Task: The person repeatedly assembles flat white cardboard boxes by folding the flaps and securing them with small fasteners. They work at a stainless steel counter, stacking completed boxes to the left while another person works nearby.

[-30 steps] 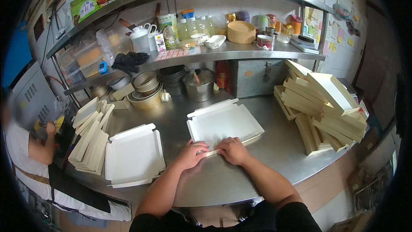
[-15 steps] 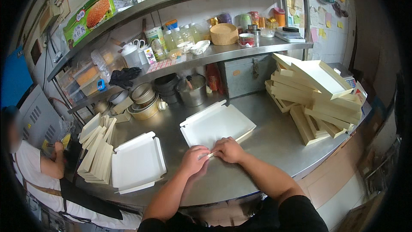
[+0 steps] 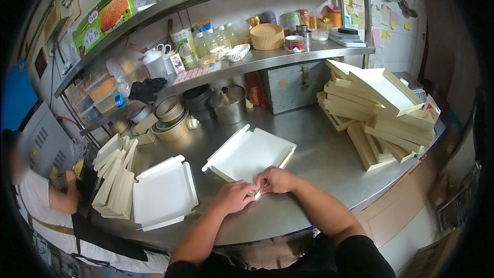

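Note:
A white cardboard tray with pale yellow outer sides (image 3: 253, 153) lies on the steel table in front of me. Its far-left flap stands partly raised, while the right side is folded up. My left hand (image 3: 237, 196) and my right hand (image 3: 276, 180) meet at its near corner, fingers closed on the cardboard edge there. The exact fold between the fingertips is mostly hidden. To the left rests another white cardboard tray (image 3: 165, 193), opened out with its flaps loose. Beside that one stands a row of folded cardboard trays (image 3: 114, 185).
A tall, uneven pile of folded trays (image 3: 378, 116) fills the table's right end. Behind are a grey metal box (image 3: 293, 87), a steel pot (image 3: 229, 105) and stacked pans (image 3: 172, 118), under a loaded shelf (image 3: 278, 57). Another person (image 3: 51, 201) works at the far left.
The tray in front of me has turned and shifted slightly left. Both hands still grip its near corner, with the right hand's fingers drawn closer to the left's.

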### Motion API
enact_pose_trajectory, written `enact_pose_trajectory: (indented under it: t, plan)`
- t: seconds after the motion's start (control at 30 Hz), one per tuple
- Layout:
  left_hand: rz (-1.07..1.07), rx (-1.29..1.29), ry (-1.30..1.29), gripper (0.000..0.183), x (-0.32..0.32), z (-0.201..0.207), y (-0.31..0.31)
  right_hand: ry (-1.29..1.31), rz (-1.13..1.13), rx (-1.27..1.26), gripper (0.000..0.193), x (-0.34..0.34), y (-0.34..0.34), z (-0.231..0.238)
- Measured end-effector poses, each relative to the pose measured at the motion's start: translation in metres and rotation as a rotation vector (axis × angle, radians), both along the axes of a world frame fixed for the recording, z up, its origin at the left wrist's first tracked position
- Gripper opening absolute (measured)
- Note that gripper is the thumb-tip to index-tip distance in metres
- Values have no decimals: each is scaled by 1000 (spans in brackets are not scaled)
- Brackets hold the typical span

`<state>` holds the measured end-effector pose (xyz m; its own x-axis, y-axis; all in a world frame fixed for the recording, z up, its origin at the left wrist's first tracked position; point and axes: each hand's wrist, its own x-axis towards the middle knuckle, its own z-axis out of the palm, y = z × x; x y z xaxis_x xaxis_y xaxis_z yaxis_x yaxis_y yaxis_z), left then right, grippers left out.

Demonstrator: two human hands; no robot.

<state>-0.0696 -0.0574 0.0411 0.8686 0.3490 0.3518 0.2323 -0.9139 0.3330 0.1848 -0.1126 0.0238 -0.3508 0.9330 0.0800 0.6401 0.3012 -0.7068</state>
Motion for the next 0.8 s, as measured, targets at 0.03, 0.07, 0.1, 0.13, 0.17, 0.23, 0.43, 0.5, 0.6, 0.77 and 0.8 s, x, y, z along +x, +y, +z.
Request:
enact_pose_trajectory:
  t: [0.03,0.07,0.1,0.13,0.17,0.23,0.43,0.5,0.6,0.77,0.8]
  plan:
    - [17,-27,29,31,0,0,-3,-32,-9,45,20,0,-1,-1]
    - [29,-45,64,31,1,4,-6,-57,-22,99,21,-1,-1,-1]
    - [42,-64,99,32,1,7,-8,-62,5,180,22,1,-1,-2]
    - [41,-69,116,33,-1,8,-10,-68,32,261,22,4,-1,-4]
    - [40,-72,128,33,-1,8,-12,-78,60,344,23,7,1,-4]
    - [27,-166,109,34,-2,3,-10,10,135,285,26,9,6,-11]
    - [-58,-13,-126,27,1,-1,3,94,176,195,28,14,12,-16]
    - [-79,36,-116,23,4,-6,6,38,166,196,31,15,12,-14]
    - [-72,12,-74,20,7,-15,9,-56,142,150,36,12,4,-6]
    - [-98,-209,3,20,8,-24,18,-142,113,119,44,-2,-2,-2]
    - [-83,-209,21,21,7,-22,16,-159,107,90,41,-5,-2,1]
